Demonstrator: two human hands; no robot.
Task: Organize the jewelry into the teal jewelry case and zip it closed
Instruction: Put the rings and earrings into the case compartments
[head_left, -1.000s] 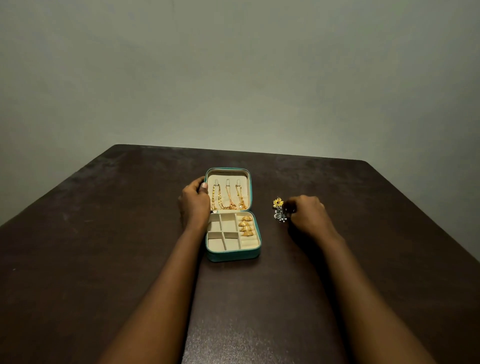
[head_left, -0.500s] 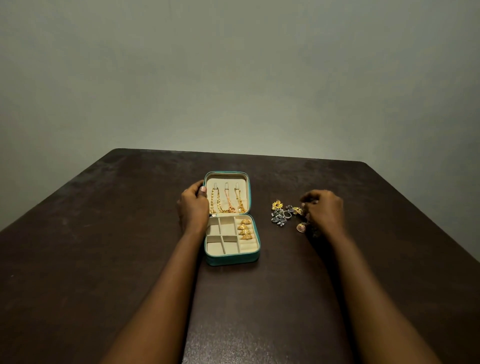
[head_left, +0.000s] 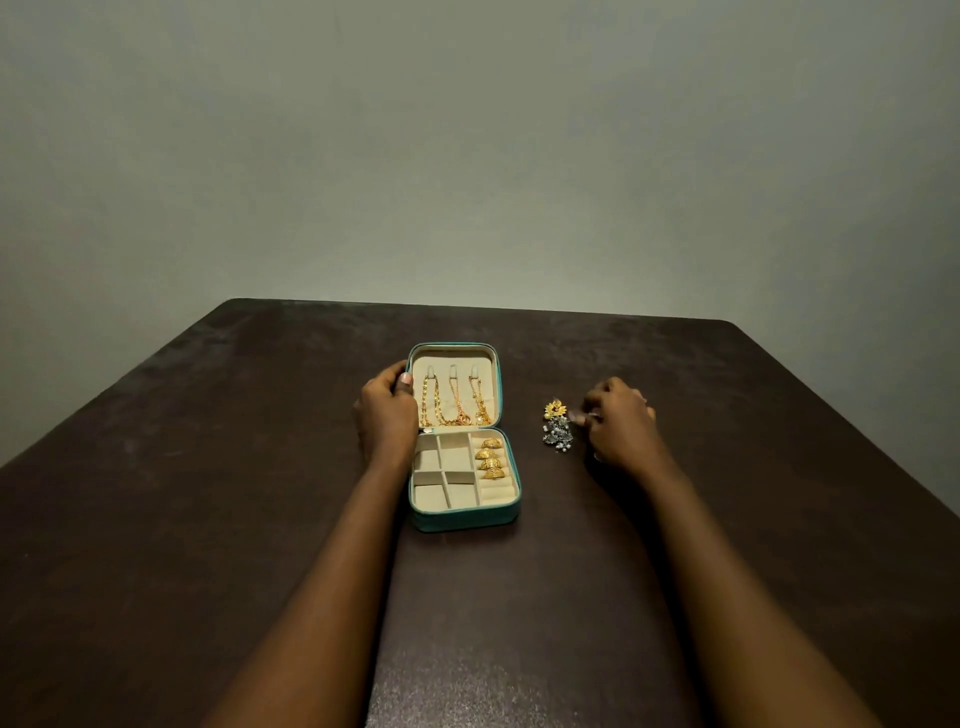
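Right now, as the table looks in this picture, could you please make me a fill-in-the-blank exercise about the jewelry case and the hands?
1. The teal jewelry case lies ___ on the table.
2. ___ gold chains hang in its lid.
3. The gold rings sit in the ___ column of compartments.
4. The left hand holds the lid's ___ edge.
Missing words: open, three, right, left.

Right hand (head_left: 621, 426) fingertips blurred — grip on anything unclear.
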